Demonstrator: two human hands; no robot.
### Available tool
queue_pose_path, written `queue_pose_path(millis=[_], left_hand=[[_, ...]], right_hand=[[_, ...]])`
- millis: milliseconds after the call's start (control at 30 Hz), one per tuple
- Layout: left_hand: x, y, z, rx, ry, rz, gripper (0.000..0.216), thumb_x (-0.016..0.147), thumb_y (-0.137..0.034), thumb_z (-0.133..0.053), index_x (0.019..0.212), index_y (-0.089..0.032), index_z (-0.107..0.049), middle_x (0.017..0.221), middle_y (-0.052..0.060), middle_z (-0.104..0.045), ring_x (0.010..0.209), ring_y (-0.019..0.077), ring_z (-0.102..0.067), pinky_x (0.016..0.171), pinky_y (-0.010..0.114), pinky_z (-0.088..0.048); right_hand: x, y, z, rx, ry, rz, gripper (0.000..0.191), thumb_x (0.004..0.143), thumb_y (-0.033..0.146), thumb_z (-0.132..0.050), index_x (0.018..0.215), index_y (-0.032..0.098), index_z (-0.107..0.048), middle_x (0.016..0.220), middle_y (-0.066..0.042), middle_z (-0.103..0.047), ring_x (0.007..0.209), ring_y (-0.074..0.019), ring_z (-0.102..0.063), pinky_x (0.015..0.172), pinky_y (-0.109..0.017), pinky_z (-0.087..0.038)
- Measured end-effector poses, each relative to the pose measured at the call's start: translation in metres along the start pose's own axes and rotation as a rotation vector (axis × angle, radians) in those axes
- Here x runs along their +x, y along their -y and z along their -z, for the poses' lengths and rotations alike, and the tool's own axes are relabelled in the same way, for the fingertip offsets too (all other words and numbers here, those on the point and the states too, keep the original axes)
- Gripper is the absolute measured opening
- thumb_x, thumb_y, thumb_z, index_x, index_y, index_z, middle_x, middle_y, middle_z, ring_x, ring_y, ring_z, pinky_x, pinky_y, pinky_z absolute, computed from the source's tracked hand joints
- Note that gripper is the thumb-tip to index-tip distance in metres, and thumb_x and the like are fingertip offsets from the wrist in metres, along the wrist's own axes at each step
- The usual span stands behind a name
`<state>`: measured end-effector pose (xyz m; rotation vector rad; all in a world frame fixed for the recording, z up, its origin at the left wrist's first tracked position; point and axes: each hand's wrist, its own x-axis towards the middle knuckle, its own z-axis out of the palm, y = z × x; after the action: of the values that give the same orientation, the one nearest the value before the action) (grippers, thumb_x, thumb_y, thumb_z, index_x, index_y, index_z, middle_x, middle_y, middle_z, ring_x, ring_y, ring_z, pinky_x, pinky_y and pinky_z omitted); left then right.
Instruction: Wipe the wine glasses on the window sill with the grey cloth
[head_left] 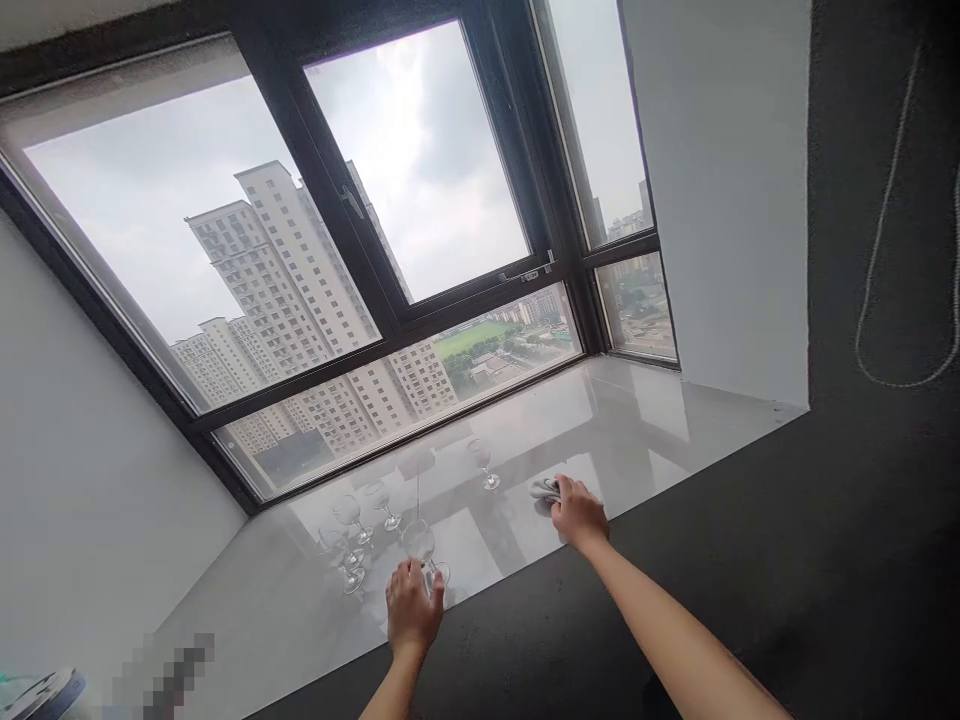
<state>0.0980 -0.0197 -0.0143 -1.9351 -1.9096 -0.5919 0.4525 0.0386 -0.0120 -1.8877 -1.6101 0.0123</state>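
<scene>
Several clear wine glasses stand on a glossy white windowsill. My left hand reaches to the nearest wine glass, fingers curled at its base and stem. My right hand rests on the sill with its fingers closed over a small grey cloth. A lone glass stands just left of the cloth. Three more glasses cluster further left.
A large black-framed window rises behind the sill, with tower blocks outside. A white wall closes the sill on the right. A dark wall with a hanging white cord lies to the right. A blurred object sits at the bottom left.
</scene>
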Motion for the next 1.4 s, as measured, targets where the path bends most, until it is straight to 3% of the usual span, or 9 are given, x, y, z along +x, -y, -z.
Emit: queue_pose_path(millis=[267,600,1400], left_hand=[[0.0,0.003,-0.005,0.055,0.005,0.021,0.048,0.09,-0.047,-0.038,0.118,-0.017,-0.062,0.126,0.013,-0.057,0.12,0.0281,-0.049,0.107,0.043,-0.03],[-0.003,0.006,-0.011,0.086,0.026,0.014,0.052,0.092,-0.047,-0.036,0.122,-0.013,-0.06,0.132,0.016,-0.053,0.125,0.0287,-0.047,0.11,0.045,-0.028],[0.0,-0.002,-0.001,0.103,0.0,0.001,0.045,0.09,-0.044,-0.041,0.113,-0.011,-0.063,0.121,0.017,-0.051,0.114,0.0299,-0.048,0.098,0.045,-0.037]], right_hand=[[-0.001,-0.004,-0.001,-0.007,0.025,0.028,0.04,0.085,0.015,-0.05,0.124,0.021,-0.048,0.119,-0.008,-0.06,0.107,-0.0216,-0.051,0.084,-0.03,-0.035],[0.0,-0.01,-0.008,-0.014,0.015,0.045,0.04,0.085,0.016,-0.048,0.124,0.02,-0.046,0.115,-0.009,-0.059,0.104,-0.0225,-0.051,0.083,-0.031,-0.034],[0.0,-0.008,-0.002,-0.032,0.041,0.058,0.038,0.085,0.017,-0.048,0.122,0.022,-0.048,0.117,-0.008,-0.06,0.104,-0.0235,-0.05,0.083,-0.033,-0.035]])
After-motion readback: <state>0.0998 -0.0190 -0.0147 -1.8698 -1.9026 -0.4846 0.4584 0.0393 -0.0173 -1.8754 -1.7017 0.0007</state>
